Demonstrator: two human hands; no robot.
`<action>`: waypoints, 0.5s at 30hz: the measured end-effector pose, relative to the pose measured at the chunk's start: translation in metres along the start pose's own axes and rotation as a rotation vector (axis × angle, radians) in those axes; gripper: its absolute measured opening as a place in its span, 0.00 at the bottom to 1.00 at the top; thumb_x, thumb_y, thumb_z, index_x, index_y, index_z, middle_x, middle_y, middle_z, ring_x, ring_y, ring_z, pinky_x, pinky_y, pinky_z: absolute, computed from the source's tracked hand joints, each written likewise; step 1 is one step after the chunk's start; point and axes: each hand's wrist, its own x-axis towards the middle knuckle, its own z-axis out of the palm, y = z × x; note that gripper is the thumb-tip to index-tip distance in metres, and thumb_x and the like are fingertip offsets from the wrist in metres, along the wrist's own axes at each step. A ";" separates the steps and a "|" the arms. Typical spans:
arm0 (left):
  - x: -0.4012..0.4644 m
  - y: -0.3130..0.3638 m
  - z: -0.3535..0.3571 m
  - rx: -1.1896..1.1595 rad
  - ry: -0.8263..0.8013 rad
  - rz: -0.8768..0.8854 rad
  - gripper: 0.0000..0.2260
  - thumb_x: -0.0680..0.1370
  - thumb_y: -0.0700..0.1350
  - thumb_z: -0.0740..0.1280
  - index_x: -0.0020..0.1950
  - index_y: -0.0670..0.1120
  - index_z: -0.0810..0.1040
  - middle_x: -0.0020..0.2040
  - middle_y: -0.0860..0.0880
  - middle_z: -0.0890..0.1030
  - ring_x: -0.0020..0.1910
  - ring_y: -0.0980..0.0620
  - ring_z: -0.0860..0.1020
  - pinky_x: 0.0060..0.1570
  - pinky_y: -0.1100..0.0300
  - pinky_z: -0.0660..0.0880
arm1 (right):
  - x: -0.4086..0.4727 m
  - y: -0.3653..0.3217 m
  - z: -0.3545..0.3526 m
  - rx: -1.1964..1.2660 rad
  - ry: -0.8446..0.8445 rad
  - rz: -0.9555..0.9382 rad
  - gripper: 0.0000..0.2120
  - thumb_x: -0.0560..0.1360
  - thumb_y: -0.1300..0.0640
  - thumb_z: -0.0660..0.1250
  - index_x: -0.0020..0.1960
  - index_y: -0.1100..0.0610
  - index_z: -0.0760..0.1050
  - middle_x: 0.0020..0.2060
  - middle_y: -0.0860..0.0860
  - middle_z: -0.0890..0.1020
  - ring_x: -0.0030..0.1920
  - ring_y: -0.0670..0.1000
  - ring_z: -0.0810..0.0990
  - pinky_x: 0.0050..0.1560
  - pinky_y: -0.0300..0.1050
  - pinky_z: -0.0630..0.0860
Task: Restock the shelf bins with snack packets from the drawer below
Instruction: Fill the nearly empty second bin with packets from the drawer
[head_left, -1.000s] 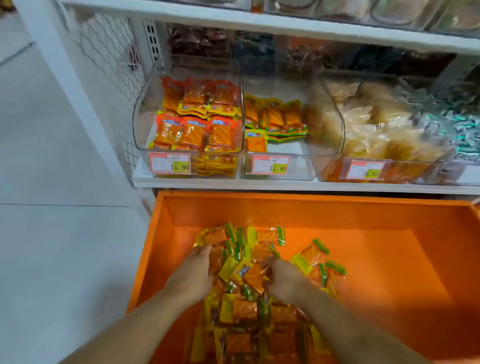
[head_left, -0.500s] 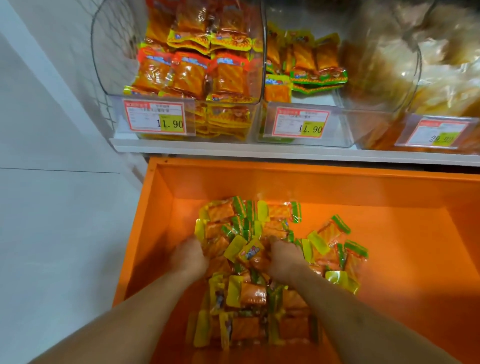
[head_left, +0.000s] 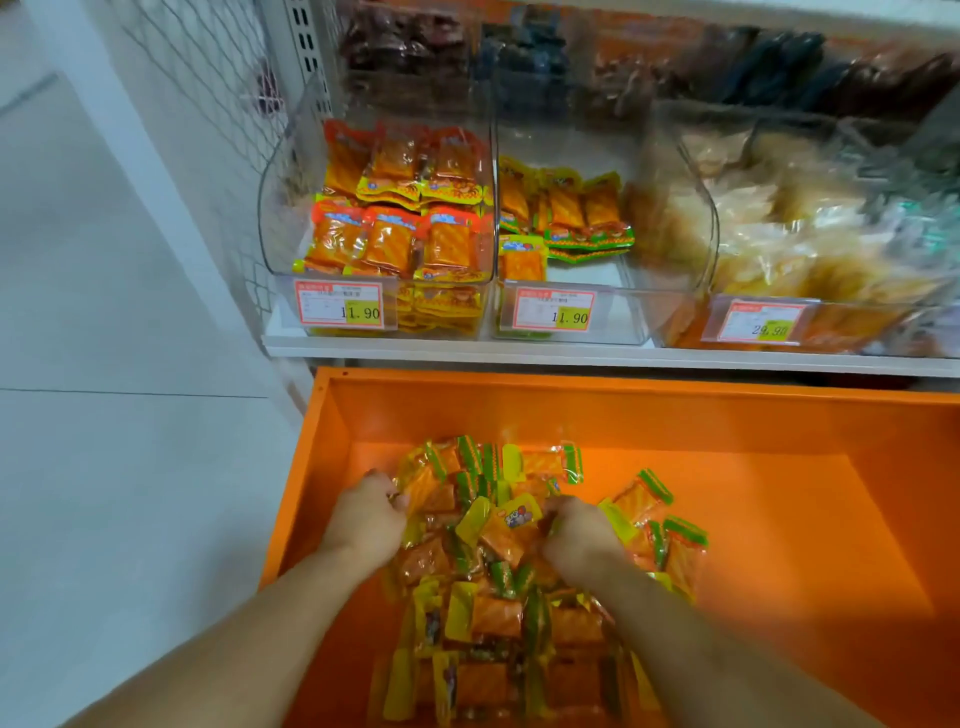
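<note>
We judge gathering step only. Left hand (head_left: 363, 519) and right hand (head_left: 574, 540) curl round snack packets (head_left: 498, 535) heaped against drawer (head_left: 779, 519) left wall. Middle bin (head_left: 571, 249) on shelf (head_left: 571, 358) sparse; nothing lifted yet.

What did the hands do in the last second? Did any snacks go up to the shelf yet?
Not yet. Both hands stayed down in the orange drawer. The left hand and right hand closed in a little, bunching the snack packets between them, fingers curled into the pile. No packet was lifted out. The middle bin looks just as sparsely filled as before; mostly the camera moved.
</note>
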 end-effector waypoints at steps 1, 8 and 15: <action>-0.005 0.007 -0.011 -0.060 -0.025 0.003 0.08 0.83 0.49 0.67 0.59 0.47 0.78 0.48 0.46 0.82 0.46 0.44 0.83 0.42 0.56 0.77 | -0.003 -0.003 -0.009 0.036 -0.021 -0.027 0.07 0.76 0.55 0.74 0.53 0.51 0.80 0.47 0.53 0.85 0.42 0.50 0.86 0.37 0.38 0.77; -0.063 0.076 -0.099 -0.376 -0.172 0.133 0.06 0.79 0.44 0.74 0.55 0.45 0.83 0.54 0.47 0.81 0.45 0.53 0.81 0.27 0.67 0.77 | -0.051 -0.050 -0.116 0.200 0.094 -0.338 0.11 0.75 0.54 0.74 0.43 0.56 0.72 0.32 0.50 0.75 0.31 0.53 0.78 0.36 0.57 0.79; -0.140 0.115 -0.162 -0.674 -0.435 0.239 0.12 0.77 0.37 0.75 0.60 0.44 0.83 0.54 0.39 0.86 0.49 0.42 0.86 0.46 0.48 0.84 | -0.155 -0.072 -0.187 0.143 0.555 -0.775 0.14 0.75 0.61 0.72 0.46 0.41 0.76 0.41 0.38 0.81 0.45 0.40 0.80 0.48 0.36 0.75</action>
